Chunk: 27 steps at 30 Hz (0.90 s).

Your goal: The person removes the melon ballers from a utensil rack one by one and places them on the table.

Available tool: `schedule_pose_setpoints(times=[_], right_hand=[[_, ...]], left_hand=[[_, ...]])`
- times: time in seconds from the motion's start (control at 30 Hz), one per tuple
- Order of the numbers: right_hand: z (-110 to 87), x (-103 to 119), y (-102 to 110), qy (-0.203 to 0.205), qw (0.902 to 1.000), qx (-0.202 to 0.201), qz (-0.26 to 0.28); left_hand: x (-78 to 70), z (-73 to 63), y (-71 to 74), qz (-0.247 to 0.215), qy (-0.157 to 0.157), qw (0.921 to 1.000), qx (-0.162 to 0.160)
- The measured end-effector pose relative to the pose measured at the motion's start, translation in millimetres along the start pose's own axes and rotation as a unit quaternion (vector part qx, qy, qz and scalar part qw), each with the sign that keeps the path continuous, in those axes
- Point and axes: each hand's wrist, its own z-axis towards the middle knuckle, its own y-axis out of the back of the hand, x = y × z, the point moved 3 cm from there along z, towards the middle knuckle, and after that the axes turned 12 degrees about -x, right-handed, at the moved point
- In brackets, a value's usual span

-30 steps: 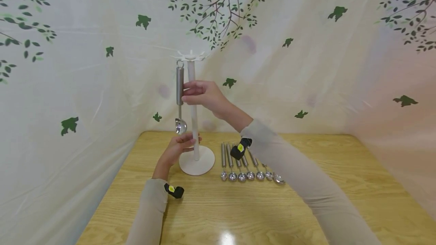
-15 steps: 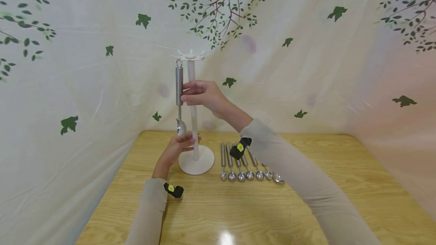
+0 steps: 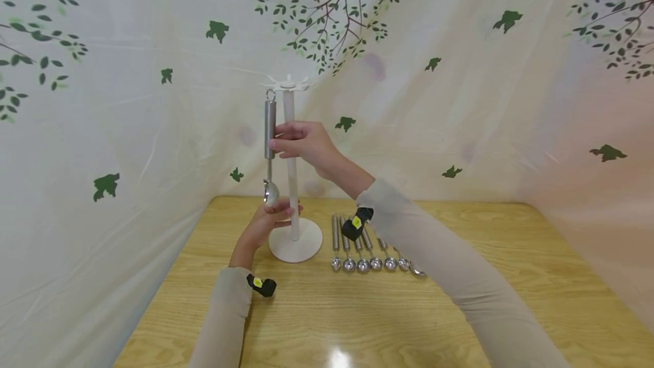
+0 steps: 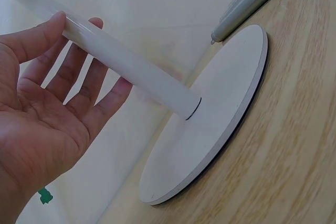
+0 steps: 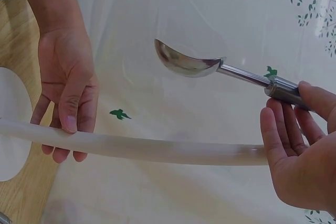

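My right hand (image 3: 309,143) pinches the steel handle (image 3: 269,129) of an ice cream scoop (image 5: 191,64) between thumb and fingertips. The scoop stands upright, bowl (image 3: 271,193) down, its top ring (image 3: 270,95) right at a hook of the white rack's hook crown (image 3: 288,84). Low on the rack's pole (image 4: 126,61), my left hand (image 4: 50,108) holds it between thumb and fingers. The rack's round base (image 3: 306,246) sits flat on the table. In the right wrist view, my right hand (image 5: 304,145) also overlaps the pole's upper end.
Several steel utensils (image 3: 363,266) lie in a row on the wooden table (image 3: 317,311), right of the base; my right sleeve hides some handles. A pale cloth (image 3: 409,129) printed with leaves hangs behind the table's back edge.
The scoop has turned a little about its handle and its bowl hangs slightly lower. My right thumb has shifted slightly left across the handle. The left hand has stayed on the pole.
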Motion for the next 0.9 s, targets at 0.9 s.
schedule_pose_setpoints(times=[0.9], right_hand=[[-2.3, 13.5, -0.7, 0.013, 0.9999, 0.002, 0.002]], left_hand=[[-1.0, -0.6, -0.3, 0.007, -0.001, 1.0000, 0.001]])
